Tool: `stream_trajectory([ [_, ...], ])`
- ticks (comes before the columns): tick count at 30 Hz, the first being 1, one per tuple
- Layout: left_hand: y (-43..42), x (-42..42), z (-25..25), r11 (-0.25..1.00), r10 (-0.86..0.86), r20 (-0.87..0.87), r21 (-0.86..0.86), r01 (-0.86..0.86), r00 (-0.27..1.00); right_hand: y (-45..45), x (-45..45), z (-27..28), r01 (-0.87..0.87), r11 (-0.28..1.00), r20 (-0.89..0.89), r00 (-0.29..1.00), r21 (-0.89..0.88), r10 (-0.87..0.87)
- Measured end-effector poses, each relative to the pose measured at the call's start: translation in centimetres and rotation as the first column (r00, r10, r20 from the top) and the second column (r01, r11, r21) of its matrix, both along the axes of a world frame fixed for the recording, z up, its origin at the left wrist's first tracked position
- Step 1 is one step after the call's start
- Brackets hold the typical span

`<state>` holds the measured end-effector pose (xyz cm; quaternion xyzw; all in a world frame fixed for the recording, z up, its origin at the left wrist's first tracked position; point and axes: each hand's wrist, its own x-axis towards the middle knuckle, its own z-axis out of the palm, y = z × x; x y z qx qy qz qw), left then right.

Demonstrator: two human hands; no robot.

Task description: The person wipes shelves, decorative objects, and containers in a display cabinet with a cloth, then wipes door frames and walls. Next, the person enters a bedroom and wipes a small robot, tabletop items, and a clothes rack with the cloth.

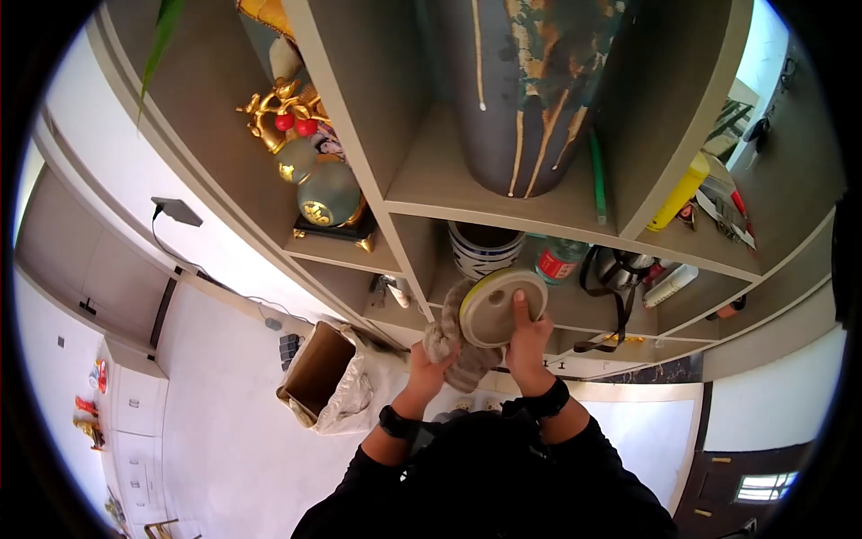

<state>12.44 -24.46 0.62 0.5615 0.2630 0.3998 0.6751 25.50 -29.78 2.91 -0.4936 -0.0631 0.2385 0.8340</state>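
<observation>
My right hand [528,343] grips a round beige lid [489,322] with a yellowish edge, its thumb pressed on the flat face. A crumpled grey-brown cloth [442,337] is in my left hand [427,368], its fingers closed around it. Part of the cloth hangs below the lid, and it seems to touch the lid's left side. Just beyond the lid, a white pot with dark blue bands [485,249] stands in a lower shelf compartment. Beside that pot is a bottle with a red label [558,260].
A large dark grey vase [503,135] with drip marks stands on the shelf above. At left is a gourd ornament [329,193] with gold parts. A dark strap [620,314] hangs over the shelf edge at right. An open lined box [346,382] stands on the floor.
</observation>
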Motion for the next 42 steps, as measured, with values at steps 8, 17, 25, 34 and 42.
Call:
stream_trajectory([
  [8,0.2,-1.3,-2.7,0.744,-0.084,0.305,-0.614,0.263,0.949,-2.5,1.4,-1.4,0.18,0.931,0.667,0.741,-0.317,0.084],
  [17,1.8,1.4,-1.4,0.971,-0.238,-0.122,-0.018,0.237,0.964,-4.6,-0.3,-2.8,0.186,0.887,0.644,0.75,-0.422,0.149],
  [25,-0.1,3.7,-1.2,0.786,-0.442,0.123,-0.424,0.45,0.888,-10.2,0.4,-0.2,-0.493,0.856,0.254,0.818,-0.154,0.517],
  [34,-0.5,5.2,-3.1,0.724,-0.666,0.007,-0.236,0.649,0.746,-9.6,-2.3,0.1,-0.063,0.904,0.377,0.895,-0.424,0.239],
  [42,1.2,3.6,-1.0,0.875,-0.377,-0.358,0.166,0.455,0.855,-6.7,-3.3,-2.5,0.016,0.942,0.275,0.958,-0.336,0.082],
])
